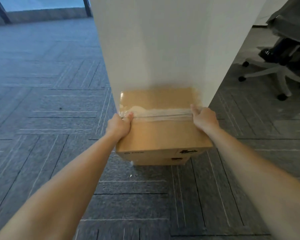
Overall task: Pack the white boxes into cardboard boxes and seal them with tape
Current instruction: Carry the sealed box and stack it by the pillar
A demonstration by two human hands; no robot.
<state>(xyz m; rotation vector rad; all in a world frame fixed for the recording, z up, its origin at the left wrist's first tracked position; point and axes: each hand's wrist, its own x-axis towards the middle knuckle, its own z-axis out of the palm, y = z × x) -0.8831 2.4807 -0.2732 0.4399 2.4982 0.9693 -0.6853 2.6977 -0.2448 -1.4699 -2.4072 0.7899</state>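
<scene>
I hold the cardboard box at the foot of the white pillar. My left hand and right hand curl round its side edges, thumbs on the clear tape along the seam. I'd set it down level, flush to the pillar, keeping my fingers clear. An office chair stands well to the right on the carpet.

One wide-angle view from the person's head, facing forward and steeply down, close above the cardboard box at frame centre, carpet floor filling the edges, white pillar straight ahead.
</scene>
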